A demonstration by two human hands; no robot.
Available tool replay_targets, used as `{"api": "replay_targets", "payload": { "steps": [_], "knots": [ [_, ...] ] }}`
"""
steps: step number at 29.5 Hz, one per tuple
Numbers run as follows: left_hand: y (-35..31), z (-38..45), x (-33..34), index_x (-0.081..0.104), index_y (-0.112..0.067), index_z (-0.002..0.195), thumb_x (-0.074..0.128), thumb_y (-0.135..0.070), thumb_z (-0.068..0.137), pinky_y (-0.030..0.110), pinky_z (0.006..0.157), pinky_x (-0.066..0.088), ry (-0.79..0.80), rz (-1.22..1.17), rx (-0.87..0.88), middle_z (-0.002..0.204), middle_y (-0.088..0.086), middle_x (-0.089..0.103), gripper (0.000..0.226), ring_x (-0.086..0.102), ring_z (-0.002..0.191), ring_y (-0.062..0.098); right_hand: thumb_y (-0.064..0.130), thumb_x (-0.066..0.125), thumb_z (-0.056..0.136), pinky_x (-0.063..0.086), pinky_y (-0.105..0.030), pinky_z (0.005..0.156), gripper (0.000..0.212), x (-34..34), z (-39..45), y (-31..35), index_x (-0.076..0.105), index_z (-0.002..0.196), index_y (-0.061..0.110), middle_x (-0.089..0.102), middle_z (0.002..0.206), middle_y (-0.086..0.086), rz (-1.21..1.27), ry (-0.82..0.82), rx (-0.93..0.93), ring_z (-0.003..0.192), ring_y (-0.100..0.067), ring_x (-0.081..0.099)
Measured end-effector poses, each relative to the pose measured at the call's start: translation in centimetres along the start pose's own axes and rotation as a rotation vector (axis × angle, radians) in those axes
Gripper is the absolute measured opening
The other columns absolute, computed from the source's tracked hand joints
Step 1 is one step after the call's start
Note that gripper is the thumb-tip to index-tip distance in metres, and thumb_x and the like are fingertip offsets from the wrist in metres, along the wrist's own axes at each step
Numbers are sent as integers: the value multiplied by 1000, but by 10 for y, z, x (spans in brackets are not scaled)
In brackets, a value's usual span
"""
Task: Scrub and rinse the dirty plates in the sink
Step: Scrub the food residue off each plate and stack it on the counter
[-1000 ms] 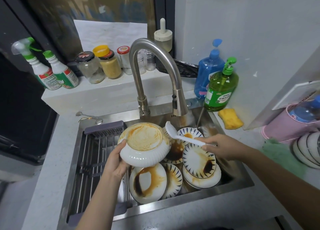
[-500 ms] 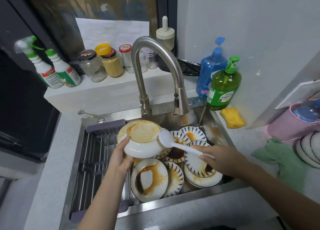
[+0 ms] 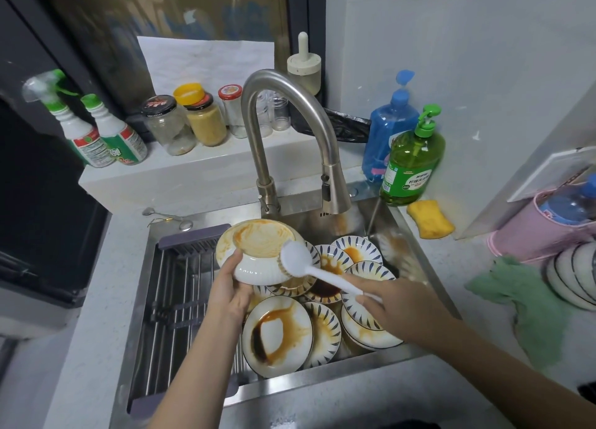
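My left hand point(image 3: 229, 288) grips a white ribbed bowl point(image 3: 262, 251) by its near rim, tilted over the sink; orange sauce smears its inside. My right hand point(image 3: 395, 302) holds the handle of a white dish brush point(image 3: 298, 257), whose head rests against the bowl's right rim. Below lie several dirty blue-patterned plates point(image 3: 277, 335) streaked with brown sauce in the steel sink point(image 3: 325, 386). The faucet point(image 3: 292, 131) arches above; no water stream is visible.
A drying rack point(image 3: 180, 299) fills the sink's left half. Green dish soap point(image 3: 411, 160), a blue bottle point(image 3: 385, 128) and a yellow sponge point(image 3: 430, 218) stand at the back right. Jars and spray bottles point(image 3: 100, 128) line the ledge. A green cloth point(image 3: 529, 302) and stacked clean dishes point(image 3: 574, 277) lie right.
My right hand has swung the brush leftward from above the plates to the bowl's right rim. The left hand kept the bowl tilted in about the same place.
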State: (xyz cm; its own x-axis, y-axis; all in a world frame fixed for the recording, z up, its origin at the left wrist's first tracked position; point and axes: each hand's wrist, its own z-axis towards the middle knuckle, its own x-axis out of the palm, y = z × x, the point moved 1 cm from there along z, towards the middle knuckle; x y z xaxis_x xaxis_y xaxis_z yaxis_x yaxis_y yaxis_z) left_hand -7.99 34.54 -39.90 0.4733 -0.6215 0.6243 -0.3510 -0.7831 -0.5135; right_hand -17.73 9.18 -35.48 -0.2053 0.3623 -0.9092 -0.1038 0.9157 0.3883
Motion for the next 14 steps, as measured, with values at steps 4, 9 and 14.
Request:
{"api": "replay_targets", "payload": {
  "steps": [4, 9, 14],
  "knots": [
    [0, -1, -2, 48, -2, 126, 51, -6, 95, 47, 98, 45, -23, -62, -9, 106, 17, 65, 30, 63, 96, 27, 37, 39, 100, 31, -14, 46, 46, -2, 6, -10, 31, 145, 42, 44, 58, 11, -1, -22, 83, 51, -5, 43],
    [-6, 4, -6, 44, 0, 132, 53, -7, 95, 51, 107, 39, -70, -137, -37, 116, 21, 62, 39, 59, 111, 35, 39, 40, 100, 34, -13, 46, 44, 5, 0, -3, 33, 143, 43, 44, 59, 13, 56, -18, 84, 50, -4, 43],
    [-5, 0, -6, 43, 1, 136, 53, -10, 96, 50, 105, 39, -86, -149, -55, 126, 20, 58, 42, 52, 124, 34, 37, 42, 99, 38, -14, 50, 44, 9, -3, -2, 34, 142, 43, 50, 62, 13, 156, 7, 71, 53, -5, 45]
  ]
}}
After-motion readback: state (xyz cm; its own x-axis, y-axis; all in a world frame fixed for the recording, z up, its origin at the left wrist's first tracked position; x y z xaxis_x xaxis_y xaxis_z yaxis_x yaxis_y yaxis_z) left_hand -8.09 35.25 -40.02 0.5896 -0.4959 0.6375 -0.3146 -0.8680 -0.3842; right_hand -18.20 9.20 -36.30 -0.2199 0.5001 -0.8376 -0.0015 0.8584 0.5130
